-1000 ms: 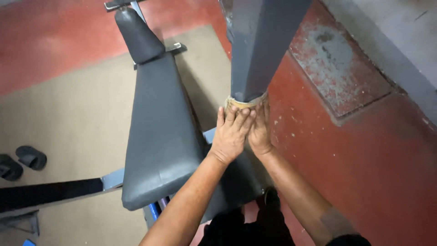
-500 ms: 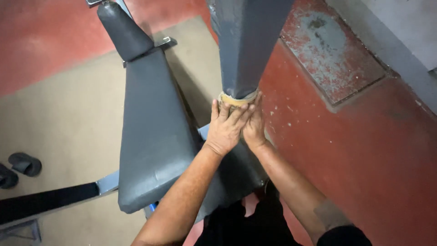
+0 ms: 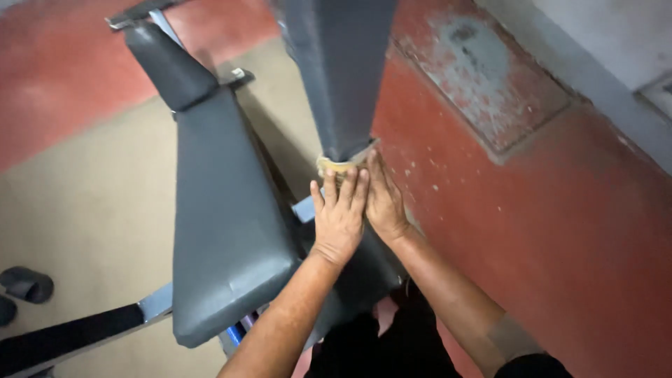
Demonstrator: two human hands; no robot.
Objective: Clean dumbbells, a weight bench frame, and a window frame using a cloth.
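Head-cam view looking down, described left to right.

Far left, approx 8 o'clock: dark sandals point(image 3: 24, 283) on a tan floor mat point(image 3: 77, 210). Below them a black padded bar point(image 3: 66, 343) runs to the left edge.

Left of centre: a grey padded workout bench point(image 3: 224, 217), long seat pad running from 11 o'clock down to 7 o'clock, w/ a smaller rounded pad point(image 3: 168, 63) at its top end.

Centre: a tall grey upholstered pad point(image 3: 339, 63) comes down from 12 o'clock. Its lower end shows a tan, bare-looking edge point(image 3: 336, 166), poss. foam or backing; can't tell which.

Both hands meet just below that edge, at frame centre. Left hand point(image 3: 341, 220) lies flat, fingers together and pointing up toward 12, tips touching the tan edge. Right hand point(image 3: 385, 203) sits just beside it at 3 o'clock, edge-on, pressed against the left hand and the pad's lower corner. Neither grip is closed round anything: both are flat, pressing, not clamped.

Right: red painted floor point(image 3: 560, 231), w/ a worn grey patch point(image 3: 483, 70) at 1 o'clock, and a grey wall base point(image 3: 595, 77) beyond.

Judgement on doing this well: the hands seem to be smoothing or seating the cover at the pad's end. Even pressure from both palms, fingers kept flat and close to the edge, should stop the material wrinkling or lifting. Pushing off-centre could skew it.
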